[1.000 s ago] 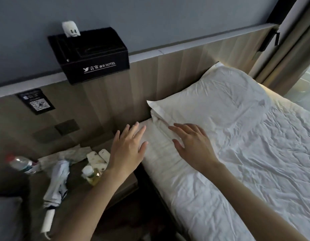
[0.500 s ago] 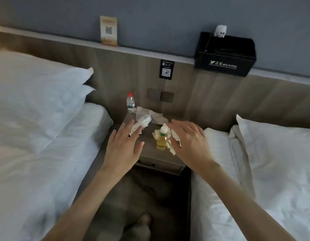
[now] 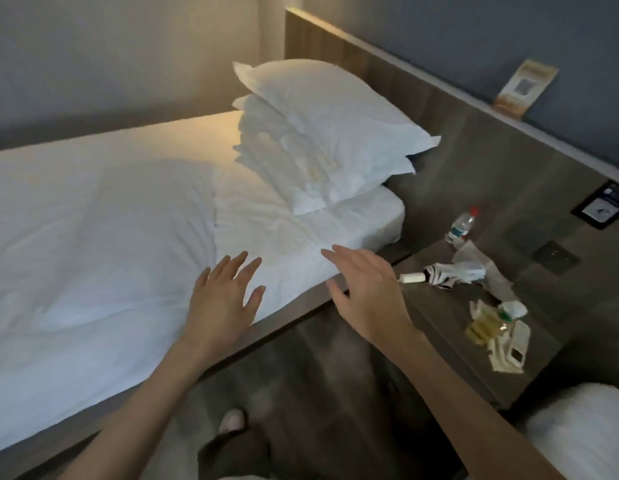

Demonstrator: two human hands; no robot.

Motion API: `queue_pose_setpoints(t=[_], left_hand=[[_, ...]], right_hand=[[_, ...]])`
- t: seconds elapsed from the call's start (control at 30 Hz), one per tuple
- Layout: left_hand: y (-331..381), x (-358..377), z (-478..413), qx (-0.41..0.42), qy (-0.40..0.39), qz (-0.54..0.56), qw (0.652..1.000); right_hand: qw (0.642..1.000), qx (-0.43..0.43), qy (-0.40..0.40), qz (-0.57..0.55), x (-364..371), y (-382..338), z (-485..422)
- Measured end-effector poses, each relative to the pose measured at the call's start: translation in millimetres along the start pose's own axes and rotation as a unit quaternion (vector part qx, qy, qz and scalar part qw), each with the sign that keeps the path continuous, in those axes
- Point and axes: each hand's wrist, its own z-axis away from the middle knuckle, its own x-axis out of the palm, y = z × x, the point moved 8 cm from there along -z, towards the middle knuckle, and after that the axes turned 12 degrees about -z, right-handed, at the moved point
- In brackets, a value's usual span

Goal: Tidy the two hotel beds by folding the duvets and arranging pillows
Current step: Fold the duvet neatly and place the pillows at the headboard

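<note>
**Operator:** My fingers?

**Spotter:** Your left fingers [image 3: 239,268] are straight and fanned apart, holding nothing. Your right fingers [image 3: 339,255] are the same, thumb out. Your left hand [image 3: 225,301] hangs palm down over the near edge of the bed [image 3: 381,220]. Your right hand [image 3: 368,299] is over that same edge, closer to the bed's head. Whether either touches the sheet [image 3: 273,223], I cannot tell.

**Operator:** The bedding?

**Spotter:** The duvet [image 3: 93,237] lies rumpled over the bed's foot part, and the sheet is bare towards the head. Two pillows [image 3: 329,112] are stacked at the bed's head, the upper one askew.

**Operator:** Anything to read?

**Spotter:** A card [image 3: 524,86] stands atop the headboard [image 3: 474,161], past the bed's head corner. A plaque [image 3: 602,209] is on its face, further from the bed. The print on both is too blurred to read. A bottle [image 3: 460,226] with a blue label, also unreadable, stands on the nightstand [image 3: 450,334] just beside the bed.
</note>
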Motion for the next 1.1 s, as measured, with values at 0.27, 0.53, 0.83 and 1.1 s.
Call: queue_pose_setpoints(t=[0.27, 0.53, 0.83, 1.1], left_hand=[[-209.2, -1.0, 23.0, -0.167, 0.001, 0.04, 0.985], [-379.0, 0.1, 11.6, -0.242, -0.022, 0.049, 0.969], [-488.7, 36.7, -48.9, -0.311, -0.057, 0.113, 0.942], [-555.6, 110.9, -135.2, -0.371, -0.1, 0.179, 0.905]], right_hand=[[0.989, -0.014, -0.134, -0.06, 145.7, -106.5, -102.9], [0.971, 0.07, -0.209, -0.093, 268.8, -160.9, -186.2], [0.936, 0.173, -0.274, -0.138, 377.9, -140.7, -270.6], [0.888, 0.312, -0.284, -0.182, 480.6, -86.7, -355.2]])
